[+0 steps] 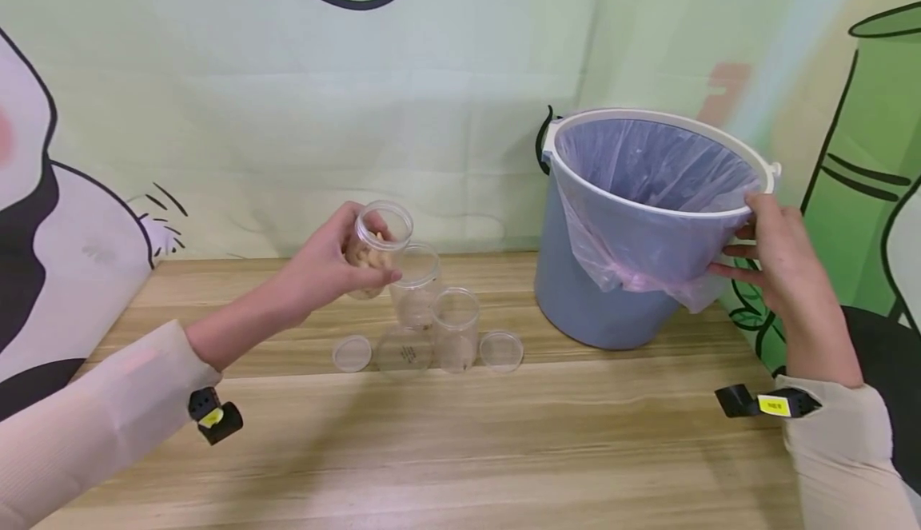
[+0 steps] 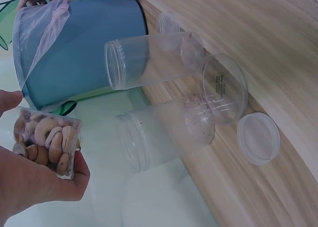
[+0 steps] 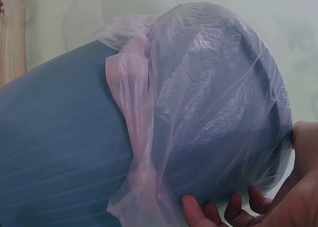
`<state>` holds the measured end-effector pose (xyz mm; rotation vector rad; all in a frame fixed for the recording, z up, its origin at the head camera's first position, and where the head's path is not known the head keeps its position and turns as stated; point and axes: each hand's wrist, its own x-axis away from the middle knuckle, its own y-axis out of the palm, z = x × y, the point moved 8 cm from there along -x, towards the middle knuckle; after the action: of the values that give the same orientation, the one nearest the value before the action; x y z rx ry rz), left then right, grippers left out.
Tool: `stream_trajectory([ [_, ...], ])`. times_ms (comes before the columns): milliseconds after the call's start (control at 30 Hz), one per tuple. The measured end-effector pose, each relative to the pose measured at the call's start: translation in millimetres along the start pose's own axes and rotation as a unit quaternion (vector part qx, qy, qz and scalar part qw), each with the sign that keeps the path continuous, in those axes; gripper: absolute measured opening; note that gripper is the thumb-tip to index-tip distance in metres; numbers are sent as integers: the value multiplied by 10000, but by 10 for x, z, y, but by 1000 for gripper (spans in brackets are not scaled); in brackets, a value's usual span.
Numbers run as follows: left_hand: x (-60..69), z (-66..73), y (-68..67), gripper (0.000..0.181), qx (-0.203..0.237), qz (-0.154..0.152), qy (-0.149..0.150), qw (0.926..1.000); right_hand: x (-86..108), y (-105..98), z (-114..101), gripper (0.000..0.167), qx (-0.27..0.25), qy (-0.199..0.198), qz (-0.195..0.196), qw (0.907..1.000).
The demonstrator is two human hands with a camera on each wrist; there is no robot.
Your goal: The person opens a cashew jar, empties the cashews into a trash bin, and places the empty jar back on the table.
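Note:
My left hand (image 1: 327, 254) grips a small clear plastic jar (image 1: 384, 226) by its side, raised above the table. Cashews (image 2: 47, 137) lie in its lower part, and its mouth has no lid. Right beside it stand two clear jars, a wider one (image 1: 416, 274) behind and a narrower one (image 1: 456, 330) in front. At the right, my right hand (image 1: 787, 262) holds a blue-grey bucket (image 1: 604, 306) at its rim, thumb on the white edge and fingers along the outside. A thin translucent bag (image 3: 208, 88) lines the bucket and folds over the rim.
On the table (image 1: 432, 450), two small clear lids (image 1: 352, 353) and a larger printed lid (image 1: 405, 352) lie around the jars. A cartoon-printed backdrop (image 1: 288, 114) closes off the rear. The bucket's black handle grip (image 1: 543, 142) sticks out at its left.

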<state>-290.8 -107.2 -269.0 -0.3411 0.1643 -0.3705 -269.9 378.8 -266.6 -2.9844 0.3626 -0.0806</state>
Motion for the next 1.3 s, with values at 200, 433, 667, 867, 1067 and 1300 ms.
stream_trajectory([
  [200,-57,37,22,53,-74,-46,-61,9999,-3,-13,8,37,-17,-20,47,10000],
  [433,-171,76,86,54,-52,-124,1,9999,6,-27,13,37,-15,-71,79,9999],
  [667,-285,76,188,55,-133,-182,18,9997,12,-15,33,35,-42,-30,42,10000],
  [867,-377,120,296,54,-114,-245,145,9995,-6,-18,22,36,-79,-73,14,9999],
  [1067,-440,191,371,55,-128,-254,205,9994,-22,-6,12,36,6,-134,4,9999],
  [1300,-512,333,435,53,-53,-183,373,9991,-16,-16,-7,38,371,-237,108,9990],
])
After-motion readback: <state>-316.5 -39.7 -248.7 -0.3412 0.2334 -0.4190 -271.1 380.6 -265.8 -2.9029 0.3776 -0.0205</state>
